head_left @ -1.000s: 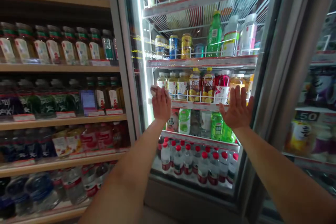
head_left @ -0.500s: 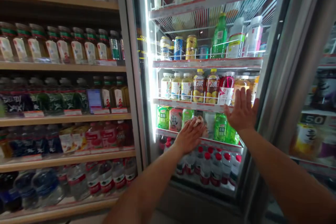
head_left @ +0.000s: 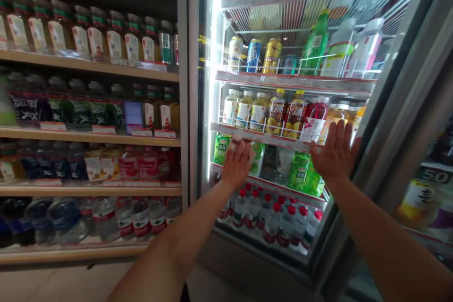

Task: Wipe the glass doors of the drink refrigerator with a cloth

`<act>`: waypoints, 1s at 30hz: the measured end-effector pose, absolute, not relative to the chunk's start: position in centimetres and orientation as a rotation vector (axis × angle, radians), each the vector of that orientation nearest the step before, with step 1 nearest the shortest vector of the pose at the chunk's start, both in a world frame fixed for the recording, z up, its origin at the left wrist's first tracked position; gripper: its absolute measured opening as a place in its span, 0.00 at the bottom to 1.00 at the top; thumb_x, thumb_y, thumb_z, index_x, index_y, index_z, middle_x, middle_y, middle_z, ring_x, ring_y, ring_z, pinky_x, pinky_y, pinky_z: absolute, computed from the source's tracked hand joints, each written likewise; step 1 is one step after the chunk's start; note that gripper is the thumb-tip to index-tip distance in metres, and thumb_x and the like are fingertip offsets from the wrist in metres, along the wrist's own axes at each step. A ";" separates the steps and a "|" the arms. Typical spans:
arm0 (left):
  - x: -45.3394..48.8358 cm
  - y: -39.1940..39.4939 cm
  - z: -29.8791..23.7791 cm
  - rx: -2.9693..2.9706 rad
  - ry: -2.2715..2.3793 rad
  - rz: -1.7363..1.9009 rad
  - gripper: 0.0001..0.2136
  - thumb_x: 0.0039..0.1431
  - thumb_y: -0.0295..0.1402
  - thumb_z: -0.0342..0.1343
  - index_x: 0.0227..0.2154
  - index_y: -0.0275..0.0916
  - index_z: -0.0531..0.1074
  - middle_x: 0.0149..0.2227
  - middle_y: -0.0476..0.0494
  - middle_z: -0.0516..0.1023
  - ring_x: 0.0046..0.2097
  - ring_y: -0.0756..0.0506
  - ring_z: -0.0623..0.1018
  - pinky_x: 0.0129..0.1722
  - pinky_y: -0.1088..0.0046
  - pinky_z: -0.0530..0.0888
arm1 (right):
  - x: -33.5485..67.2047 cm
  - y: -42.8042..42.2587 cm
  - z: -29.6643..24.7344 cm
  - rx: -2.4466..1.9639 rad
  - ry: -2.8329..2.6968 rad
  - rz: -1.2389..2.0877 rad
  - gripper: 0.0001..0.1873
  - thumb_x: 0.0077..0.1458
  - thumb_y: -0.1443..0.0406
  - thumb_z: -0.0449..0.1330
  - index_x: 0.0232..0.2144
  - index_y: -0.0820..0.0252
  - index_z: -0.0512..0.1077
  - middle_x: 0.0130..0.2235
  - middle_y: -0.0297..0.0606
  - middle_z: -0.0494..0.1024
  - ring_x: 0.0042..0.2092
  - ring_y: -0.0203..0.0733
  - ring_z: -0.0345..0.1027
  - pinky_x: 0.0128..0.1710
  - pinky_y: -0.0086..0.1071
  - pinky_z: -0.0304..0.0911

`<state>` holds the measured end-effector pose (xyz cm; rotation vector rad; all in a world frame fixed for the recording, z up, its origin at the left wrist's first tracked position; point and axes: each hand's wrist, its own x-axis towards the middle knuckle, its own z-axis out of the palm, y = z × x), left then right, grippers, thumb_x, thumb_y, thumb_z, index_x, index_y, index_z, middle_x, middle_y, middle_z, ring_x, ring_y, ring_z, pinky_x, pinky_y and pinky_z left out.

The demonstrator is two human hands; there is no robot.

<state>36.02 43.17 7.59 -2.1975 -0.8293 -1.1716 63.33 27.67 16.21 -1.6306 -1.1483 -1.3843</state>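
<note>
My left hand (head_left: 237, 165) presses against the glass door (head_left: 212, 33) of a lit drinks fridge, over green bottles (head_left: 221, 148) on the third shelf. A small pale crumpled wipe (head_left: 236, 143) shows at its fingertips, mostly hidden under the hand. My right hand (head_left: 336, 153) lies flat on the same glass near the door's right edge, fingers spread upward and holding nothing. Behind the glass, yellow and red tea bottles (head_left: 283, 113) stand just above both hands.
Red-capped water bottles (head_left: 269, 214) fill the fridge's bottom shelf and cans (head_left: 255, 54) stand higher up. Open wooden shelves (head_left: 88, 137) packed with bottled drinks run along the left. A second fridge door (head_left: 424, 188) stands at the right, with a metal frame (head_left: 396, 104) between.
My left hand swept down from the second shelf level to the right, then back left across the glass. My right hand stayed flat on the glass. The view shifted a little left.
</note>
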 end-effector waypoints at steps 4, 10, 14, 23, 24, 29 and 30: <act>36.9 41.2 6.9 -2.320 -0.406 -0.909 0.31 0.69 0.47 0.49 0.71 0.44 0.53 0.73 0.46 0.51 0.74 0.32 0.48 0.71 0.47 0.54 | 63.2 27.6 16.2 -1.629 -1.161 -1.380 0.46 0.64 0.52 0.53 0.73 0.67 0.40 0.73 0.58 0.50 0.73 0.64 0.42 0.69 0.65 0.38; 36.8 43.9 12.6 -2.264 -0.746 -1.200 0.28 0.73 0.40 0.41 0.72 0.38 0.50 0.74 0.39 0.49 0.74 0.36 0.49 0.71 0.48 0.52 | 63.1 27.6 16.1 -1.627 -1.158 -1.396 0.45 0.65 0.53 0.53 0.74 0.68 0.39 0.73 0.59 0.49 0.74 0.64 0.41 0.69 0.66 0.37; 36.0 45.5 13.1 -2.105 -1.113 -1.527 0.30 0.73 0.38 0.37 0.72 0.26 0.46 0.73 0.24 0.46 0.74 0.35 0.46 0.69 0.48 0.56 | 63.4 27.6 16.1 -1.647 -1.161 -1.390 0.46 0.65 0.52 0.52 0.73 0.68 0.39 0.73 0.59 0.49 0.74 0.64 0.40 0.69 0.66 0.37; 37.6 41.0 3.0 -2.313 -0.565 -1.038 0.31 0.67 0.47 0.52 0.70 0.45 0.58 0.73 0.36 0.53 0.73 0.30 0.52 0.69 0.44 0.58 | 63.2 27.7 16.2 -1.651 -1.134 -1.428 0.46 0.65 0.52 0.54 0.73 0.67 0.40 0.72 0.59 0.52 0.73 0.62 0.43 0.69 0.63 0.40; 38.2 40.7 3.6 -2.311 -0.417 -0.987 0.31 0.67 0.48 0.51 0.70 0.47 0.57 0.73 0.40 0.52 0.74 0.32 0.50 0.70 0.46 0.56 | 63.1 27.8 16.2 -1.642 -1.128 -1.439 0.46 0.65 0.52 0.54 0.73 0.67 0.40 0.72 0.59 0.52 0.73 0.62 0.43 0.69 0.62 0.40; 41.5 40.4 10.8 -2.206 -0.266 -1.090 0.27 0.71 0.43 0.45 0.71 0.46 0.55 0.73 0.50 0.52 0.75 0.39 0.45 0.73 0.52 0.52 | 63.1 28.0 16.2 -1.598 -1.109 -1.469 0.44 0.66 0.54 0.52 0.74 0.66 0.39 0.72 0.57 0.52 0.73 0.61 0.44 0.69 0.61 0.40; 41.8 40.7 12.2 -2.201 -0.345 -1.156 0.27 0.71 0.41 0.45 0.71 0.46 0.54 0.73 0.49 0.52 0.75 0.39 0.46 0.73 0.52 0.52 | 63.1 28.0 16.2 -1.595 -1.109 -1.480 0.44 0.66 0.54 0.52 0.74 0.66 0.40 0.72 0.57 0.53 0.73 0.60 0.45 0.69 0.61 0.40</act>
